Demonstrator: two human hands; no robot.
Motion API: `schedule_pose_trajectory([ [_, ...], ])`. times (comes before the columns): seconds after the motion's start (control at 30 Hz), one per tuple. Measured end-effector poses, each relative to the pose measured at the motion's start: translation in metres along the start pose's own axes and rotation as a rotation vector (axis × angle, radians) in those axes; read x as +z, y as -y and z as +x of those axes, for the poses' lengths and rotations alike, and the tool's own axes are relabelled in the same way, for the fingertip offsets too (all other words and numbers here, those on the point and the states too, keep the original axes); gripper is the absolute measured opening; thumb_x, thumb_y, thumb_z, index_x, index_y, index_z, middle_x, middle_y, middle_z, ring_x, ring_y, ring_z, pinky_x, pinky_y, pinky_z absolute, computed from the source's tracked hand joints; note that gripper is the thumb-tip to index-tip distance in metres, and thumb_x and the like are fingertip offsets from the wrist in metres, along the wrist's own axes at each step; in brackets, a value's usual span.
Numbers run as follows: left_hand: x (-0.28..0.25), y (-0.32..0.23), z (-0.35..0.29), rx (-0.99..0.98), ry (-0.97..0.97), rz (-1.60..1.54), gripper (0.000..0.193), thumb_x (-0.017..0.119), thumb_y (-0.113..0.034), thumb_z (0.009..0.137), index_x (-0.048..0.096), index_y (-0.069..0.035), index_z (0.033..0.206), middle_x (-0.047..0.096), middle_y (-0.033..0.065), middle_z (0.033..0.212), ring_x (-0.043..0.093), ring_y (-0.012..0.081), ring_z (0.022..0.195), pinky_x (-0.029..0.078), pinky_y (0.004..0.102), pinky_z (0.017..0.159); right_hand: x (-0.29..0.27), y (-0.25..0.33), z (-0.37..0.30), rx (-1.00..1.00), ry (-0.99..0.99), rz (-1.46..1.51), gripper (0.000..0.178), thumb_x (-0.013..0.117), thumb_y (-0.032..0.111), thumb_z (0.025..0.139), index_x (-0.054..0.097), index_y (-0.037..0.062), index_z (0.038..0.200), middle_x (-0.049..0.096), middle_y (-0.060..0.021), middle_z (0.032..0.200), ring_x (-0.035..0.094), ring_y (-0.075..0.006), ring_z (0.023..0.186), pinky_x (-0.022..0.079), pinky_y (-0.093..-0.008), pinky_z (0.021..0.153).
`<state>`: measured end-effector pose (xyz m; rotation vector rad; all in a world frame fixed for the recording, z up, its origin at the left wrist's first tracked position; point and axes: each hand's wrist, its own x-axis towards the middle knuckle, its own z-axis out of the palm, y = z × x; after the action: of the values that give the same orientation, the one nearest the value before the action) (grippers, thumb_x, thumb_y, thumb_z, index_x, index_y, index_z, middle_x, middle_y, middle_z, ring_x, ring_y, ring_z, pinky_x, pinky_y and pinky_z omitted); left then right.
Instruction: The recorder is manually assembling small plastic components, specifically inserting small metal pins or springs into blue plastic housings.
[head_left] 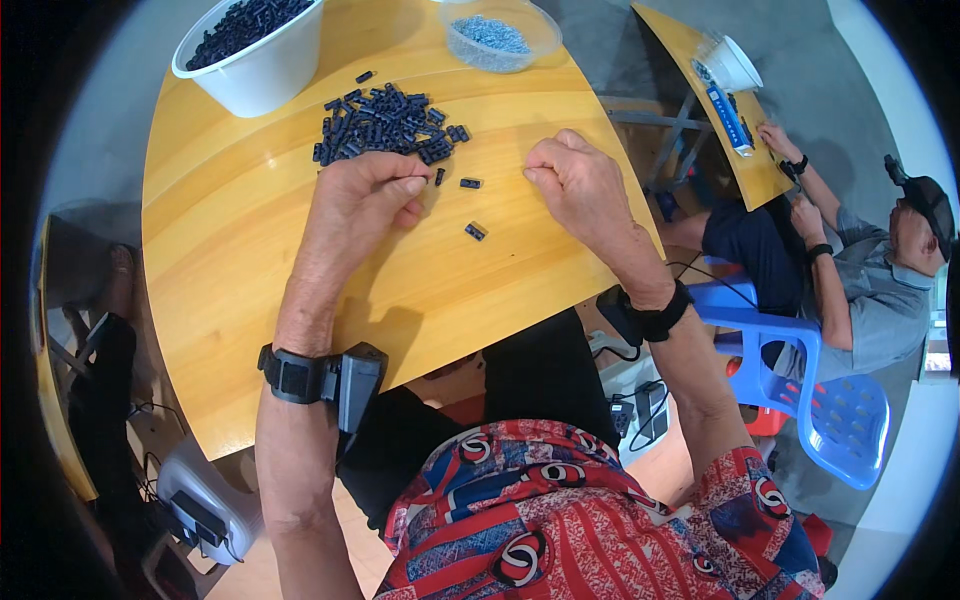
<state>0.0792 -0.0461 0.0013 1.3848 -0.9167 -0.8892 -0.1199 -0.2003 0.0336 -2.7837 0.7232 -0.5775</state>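
Just in front of a heap of small black plastic pieces (pixel 380 122), my left hand (pixel 365 205) is closed, thumb and fingertips pinched together. Whatever the pinch may hold is too small or too hidden to tell. My right hand (pixel 585 190) is curled closed over the right side of the table, with its fingertips tucked under and any contents hidden. Between the hands lie a short black piece (pixel 470 183) and, nearer to me, another black piece (pixel 475 232). A third, thin black piece (pixel 440 176) is right beside my left fingertips.
A white tub (pixel 270 85) full of black pieces stands at the far left of the wooden table (pixel 240 290). At the back, a clear plastic bowl (pixel 535 50) holds tiny bluish metal parts. To the right, another person (pixel 850 270) works at a separate table near a blue plastic chair (pixel 790 360).
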Motion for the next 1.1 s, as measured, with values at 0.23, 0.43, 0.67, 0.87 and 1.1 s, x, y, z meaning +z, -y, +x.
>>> schedule_pose_trajectory([
  [0.23, 0.005, -0.01, -0.003, -0.022, 0.029, -0.023, 0.013, 0.064, -0.012, 0.088, 0.07, -0.005, 0.097, 0.065, -0.001, 0.078, 0.057, 0.0057, 0.065, 0.049, 0.0195, 0.058, 0.003, 0.004, -0.001, 0.013, -0.093, 0.386, 0.004, 0.061, 0.006, 0.082, 0.063, 0.0032, 0.083, 0.06, -0.0084, 0.075, 0.057, -0.0217, 0.066, 0.046, -0.0306, 0.059],
  [0.43, 0.006, -0.017, -0.007, -0.117, 0.098, -0.074, 0.013, 0.064, -0.012, 0.088, 0.07, -0.003, 0.095, 0.064, -0.0003, 0.073, 0.057, 0.0061, 0.063, 0.048, 0.0199, 0.058, -0.009, 0.02, -0.001, 0.406, 0.078, 0.919, 0.009, 0.058, 0.009, 0.089, 0.062, 0.0012, 0.089, 0.064, -0.0032, 0.078, 0.053, -0.0074, 0.058, 0.041, -0.0209, 0.052],
  [0.67, 0.01, -0.018, -0.008, -0.153, 0.175, -0.193, 0.015, 0.063, -0.011, 0.089, 0.069, -0.001, 0.097, 0.065, 0.0027, 0.076, 0.059, 0.0074, 0.063, 0.05, 0.0196, 0.059, -0.005, 0.033, -0.01, 0.56, 0.147, 1.217, 0.011, 0.056, 0.011, 0.092, 0.061, 0.0012, 0.094, 0.062, -0.0029, 0.077, 0.051, -0.0049, 0.056, 0.039, -0.0181, 0.049],
  [0.87, 0.006, -0.013, -0.009, -0.164, 0.213, -0.25, 0.017, 0.064, -0.011, 0.088, 0.068, -0.001, 0.102, 0.067, 0.0048, 0.08, 0.062, 0.0097, 0.066, 0.053, 0.0218, 0.063, -0.002, 0.052, -0.013, 0.525, 0.171, 1.285, 0.013, 0.056, 0.011, 0.092, 0.062, 0.0, 0.097, 0.062, -0.0029, 0.077, 0.051, -0.0048, 0.057, 0.04, -0.0176, 0.051],
  [1.1, 0.01, -0.017, -0.009, -0.163, 0.197, -0.265, 0.015, 0.064, -0.007, 0.088, 0.068, 0.0, 0.1, 0.067, 0.0063, 0.078, 0.064, 0.0098, 0.065, 0.054, 0.0209, 0.06, 0.003, 0.058, -0.017, 0.51, 0.169, 1.314, 0.016, 0.056, 0.013, 0.093, 0.062, 0.0, 0.101, 0.062, -0.0038, 0.08, 0.053, -0.0051, 0.06, 0.041, -0.0175, 0.052],
])
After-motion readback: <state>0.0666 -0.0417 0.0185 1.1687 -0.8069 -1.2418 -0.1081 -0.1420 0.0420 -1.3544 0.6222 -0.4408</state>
